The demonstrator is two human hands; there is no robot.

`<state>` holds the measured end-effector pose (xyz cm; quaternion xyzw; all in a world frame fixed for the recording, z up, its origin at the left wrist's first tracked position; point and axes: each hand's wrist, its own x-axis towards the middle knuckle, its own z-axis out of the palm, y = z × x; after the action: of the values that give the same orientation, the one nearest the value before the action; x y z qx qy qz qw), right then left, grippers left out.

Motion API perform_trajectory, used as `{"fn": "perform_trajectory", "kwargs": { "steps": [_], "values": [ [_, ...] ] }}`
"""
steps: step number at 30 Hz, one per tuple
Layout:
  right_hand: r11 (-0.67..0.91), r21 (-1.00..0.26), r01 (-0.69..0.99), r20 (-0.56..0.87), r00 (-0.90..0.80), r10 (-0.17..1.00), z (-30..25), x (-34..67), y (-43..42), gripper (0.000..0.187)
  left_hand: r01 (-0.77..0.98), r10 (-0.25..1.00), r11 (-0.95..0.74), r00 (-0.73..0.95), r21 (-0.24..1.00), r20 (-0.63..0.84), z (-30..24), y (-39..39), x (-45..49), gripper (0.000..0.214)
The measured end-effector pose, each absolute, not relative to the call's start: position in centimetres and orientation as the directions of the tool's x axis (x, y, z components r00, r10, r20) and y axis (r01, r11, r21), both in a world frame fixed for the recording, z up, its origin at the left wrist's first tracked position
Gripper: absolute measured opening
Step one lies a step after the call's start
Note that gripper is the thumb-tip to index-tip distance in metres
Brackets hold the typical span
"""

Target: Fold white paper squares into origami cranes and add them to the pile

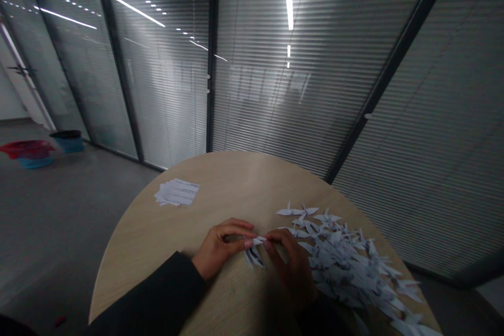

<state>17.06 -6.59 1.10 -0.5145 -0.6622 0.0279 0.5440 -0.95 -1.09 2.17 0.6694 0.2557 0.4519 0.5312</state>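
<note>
A partly folded piece of white paper (254, 256) is pinched between my two hands above the table. My left hand (222, 244) grips its left side between thumb and fingers. On the other side my right hand (289, 260) holds the paper's right end with thumb and forefinger. Two narrow points of the paper, one with dark print, hang below the fingers. Just right of my right hand lies a large heap of folded paper cranes (346, 262), some with wings spread. My fingers cover part of the paper, so its whole shape is hidden.
The round wooden table (244, 178) carries a small fanned stack of printed paper sheets (177, 192) at its left. Behind stands a glass partition with blinds (275, 115). A red-lined bin (29, 152) and a black-lined blue bin (69, 142) stand on the floor at left.
</note>
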Motion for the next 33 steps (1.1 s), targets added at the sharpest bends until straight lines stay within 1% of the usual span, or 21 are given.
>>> {"fn": "perform_trajectory", "kwargs": {
  "steps": [5,7,9,12,15,17,19,25,33],
  "values": [
    [0.378,-0.696,0.61,0.583,0.173,0.794,0.83,16.76,-6.9,0.021,-0.117,0.825,-0.282,0.477,0.952,0.303,2.07,-1.17,-0.88,0.027],
    [0.375,-0.717,0.587,0.562,0.169,0.81,0.97,16.68,-7.0,0.023,-0.116,0.828,-0.271,0.479,0.956,0.293,2.02,-1.17,-0.84,0.026],
    [0.406,-0.708,0.578,0.58,0.147,0.801,1.25,16.66,-7.08,0.022,-0.119,0.833,-0.261,0.474,0.958,0.286,1.99,-1.16,-0.82,0.026],
    [0.492,-0.627,0.604,0.66,0.076,0.747,1.68,16.81,-7.13,0.018,-0.124,0.84,-0.262,0.459,0.957,0.29,1.96,-1.11,-0.81,0.028],
    [0.592,-0.48,0.648,0.745,-0.055,0.665,1.76,17.02,-7.05,0.016,-0.134,0.846,-0.273,0.439,0.953,0.304,1.98,-1.07,-0.83,0.029],
    [0.62,-0.381,0.686,0.782,-0.119,0.611,1.63,17.07,-6.95,0.014,-0.127,0.843,-0.304,0.425,0.944,0.329,2.02,-1.09,-0.85,0.028],
    [0.614,-0.317,0.723,0.803,-0.14,0.579,1.46,17.05,-6.9,0.011,-0.101,0.834,-0.354,0.417,0.93,0.362,2.07,-1.13,-0.88,0.026],
    [0.581,-0.207,0.787,0.809,-0.196,0.554,1.23,17.17,-7.02,0.019,-0.023,0.8,-0.474,0.407,0.88,0.442,2.12,-1.17,-0.92,0.022],
    [0.579,-0.157,0.8,0.819,-0.222,0.528,0.92,17.38,-7.04,0.024,-0.038,0.776,-0.494,0.432,0.869,0.46,1.85,-1.06,-0.96,0.023]
  ]
}}
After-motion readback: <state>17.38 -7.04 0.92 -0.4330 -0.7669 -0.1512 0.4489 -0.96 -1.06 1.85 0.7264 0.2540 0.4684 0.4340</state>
